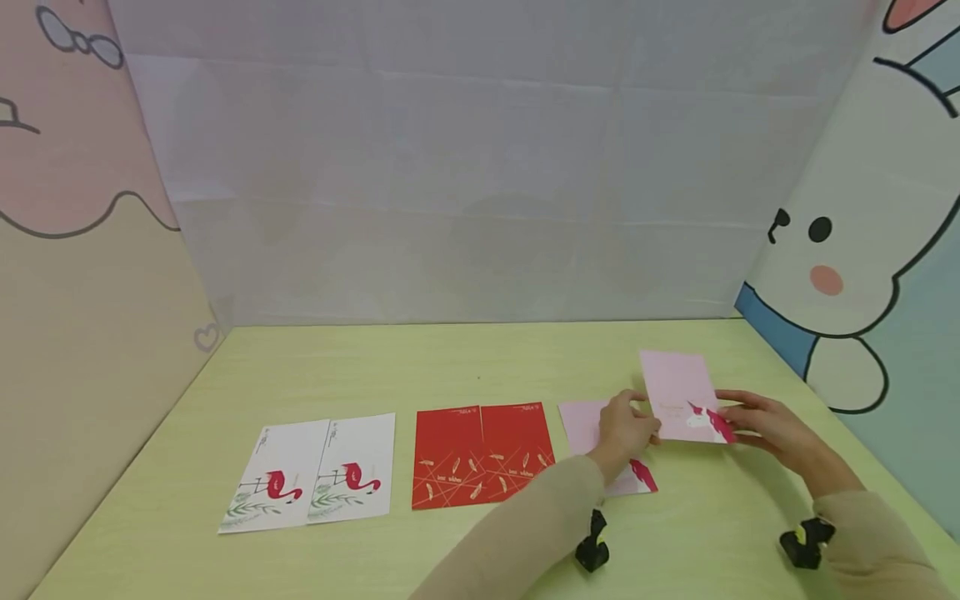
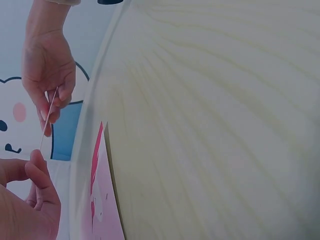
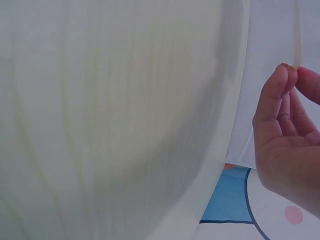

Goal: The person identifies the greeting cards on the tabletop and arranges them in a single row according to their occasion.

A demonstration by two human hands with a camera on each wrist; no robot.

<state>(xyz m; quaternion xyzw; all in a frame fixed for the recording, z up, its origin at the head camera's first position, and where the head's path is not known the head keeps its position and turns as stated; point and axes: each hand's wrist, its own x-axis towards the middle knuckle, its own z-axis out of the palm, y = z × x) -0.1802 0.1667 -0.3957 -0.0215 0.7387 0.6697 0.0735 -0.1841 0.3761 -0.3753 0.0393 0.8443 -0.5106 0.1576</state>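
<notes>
A pink card [image 1: 678,385] with a unicorn print is held up off the table, tilted toward the head camera. My left hand [image 1: 627,427] pinches it near the lower left corner, while my right hand [image 1: 776,429] pinches its right edge between thumb and fingers. Seen from the left wrist, the card is edge-on, a thin line between both hands. A second pink card [image 1: 581,423] lies flat on the table, partly hidden behind my left hand and forearm. From the right wrist, only the fingers [image 3: 272,100] and a thin strip of card show.
Left of the pink card, two red cards [image 1: 447,450] lie side by side on the pale yellow-green table [image 1: 480,358]. Farther left are two white flamingo cards [image 1: 360,442], also side by side. A white sheet [image 1: 480,167] hangs behind, with printed panels at both sides.
</notes>
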